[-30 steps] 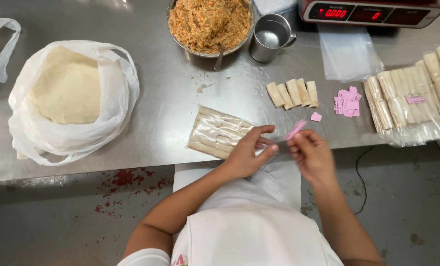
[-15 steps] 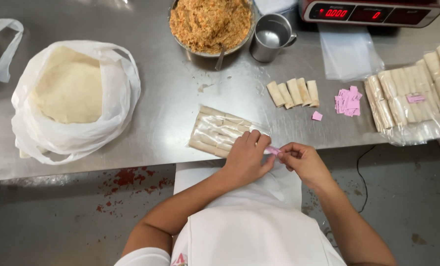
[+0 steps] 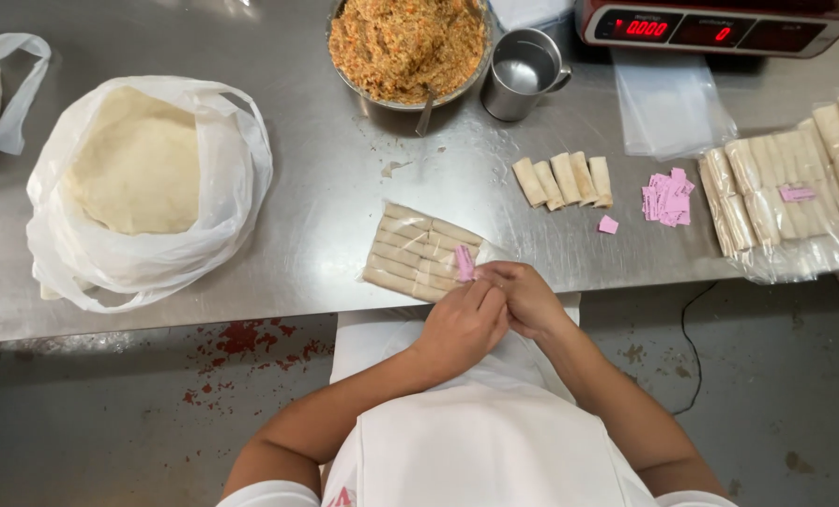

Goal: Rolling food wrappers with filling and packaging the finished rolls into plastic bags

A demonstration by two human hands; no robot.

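my left hand (image 3: 462,324) and right hand (image 3: 529,299) meet, fingers seemingly pinching a pink slip (image 3: 465,264) on the bag (image 3: 419,252), its length running left-right.

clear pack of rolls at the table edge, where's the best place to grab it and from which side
Probably across the pack of rolls at its far-left end, coming from above. It lies flat on the steel table, tilted, and that end is free, while the left hand and right hand crowd the near-right end by the pink slip.
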